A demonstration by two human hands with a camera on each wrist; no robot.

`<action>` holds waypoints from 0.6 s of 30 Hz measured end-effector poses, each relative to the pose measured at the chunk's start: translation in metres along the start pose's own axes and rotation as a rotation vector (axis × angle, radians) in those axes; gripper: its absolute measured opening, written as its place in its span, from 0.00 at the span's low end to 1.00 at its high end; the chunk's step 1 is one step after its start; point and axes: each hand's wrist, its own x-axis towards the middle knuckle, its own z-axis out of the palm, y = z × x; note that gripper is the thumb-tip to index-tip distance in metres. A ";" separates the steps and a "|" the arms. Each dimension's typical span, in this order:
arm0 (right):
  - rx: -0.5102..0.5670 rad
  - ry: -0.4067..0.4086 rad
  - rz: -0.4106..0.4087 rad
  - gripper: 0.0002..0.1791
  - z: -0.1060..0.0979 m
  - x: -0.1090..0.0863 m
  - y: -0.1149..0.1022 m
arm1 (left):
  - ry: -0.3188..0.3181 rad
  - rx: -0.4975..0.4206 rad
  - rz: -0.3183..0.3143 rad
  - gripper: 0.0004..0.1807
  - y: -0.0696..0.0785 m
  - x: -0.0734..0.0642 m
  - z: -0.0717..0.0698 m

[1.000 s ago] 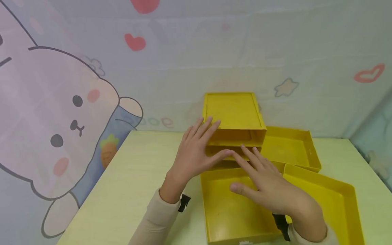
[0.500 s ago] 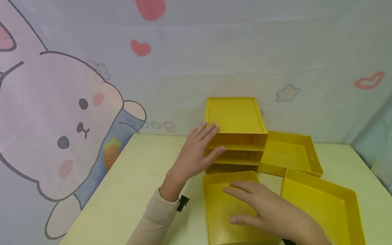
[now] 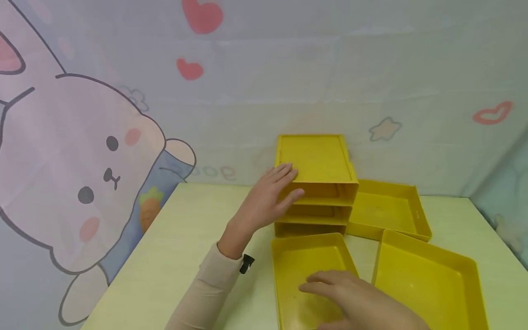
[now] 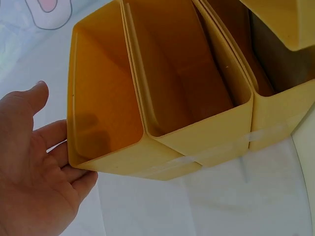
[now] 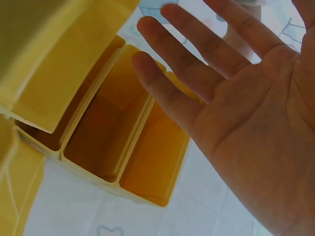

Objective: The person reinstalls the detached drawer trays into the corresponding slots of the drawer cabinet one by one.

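A yellow three-tier drawer cabinet (image 3: 315, 158) stands against the back cloth, its slots facing front with no drawers inside. My left hand (image 3: 270, 197) rests its fingers on the cabinet's top left edge, thumb spread before the top slot. In the left wrist view the left fingers (image 4: 59, 147) lie at the cabinet's corner. My right hand (image 3: 350, 293) hovers over a yellow drawer (image 3: 307, 256) lying in front of the cabinet. Its fingers (image 5: 172, 59) are spread and hold nothing in the right wrist view.
A second yellow drawer (image 3: 429, 275) lies at the front right. Another yellow drawer (image 3: 381, 206) lies behind it, beside the cabinet. The pale table (image 3: 185, 238) extends left, and a printed cloth (image 3: 255, 82) hangs behind it.
My right hand has moved away from the left hand and down toward the near side, over the front drawer. My left hand stays at the cabinet's top left edge.
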 end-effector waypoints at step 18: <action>0.144 -0.085 -0.056 0.33 0.019 0.014 0.015 | 0.003 0.037 0.153 0.26 -0.020 0.028 0.006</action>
